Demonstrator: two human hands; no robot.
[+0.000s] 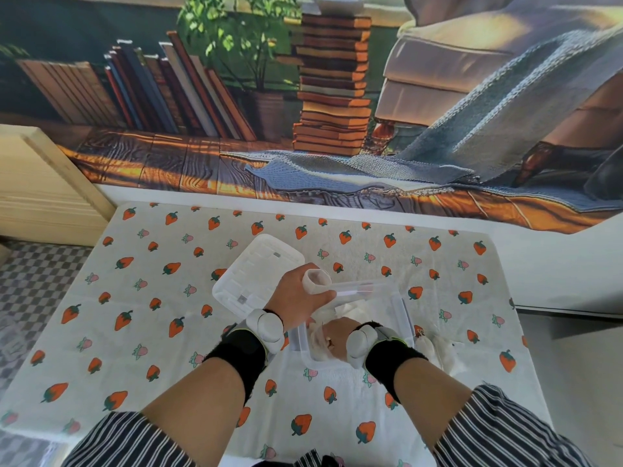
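Note:
A clear plastic box (403, 310) stands in the middle of the table, with white soft items (350, 306) inside. My left hand (298, 294) is raised over the box's left side and holds a roll of white tape (316, 281) between thumb and fingers. My right hand (337, 335) reaches down into the box's near left corner, and its fingers grip a white crumpled item (318, 342) there. The fingertips are hidden inside the box. The box's lid (256, 271) lies flat just left of the box.
A strawberry-print cloth (151, 332) covers the table. Some white crumpled material (438, 348) lies on the cloth right of the box. A pale wooden cabinet (40, 183) stands at the far left. A printed backdrop (303, 96) hangs behind the table.

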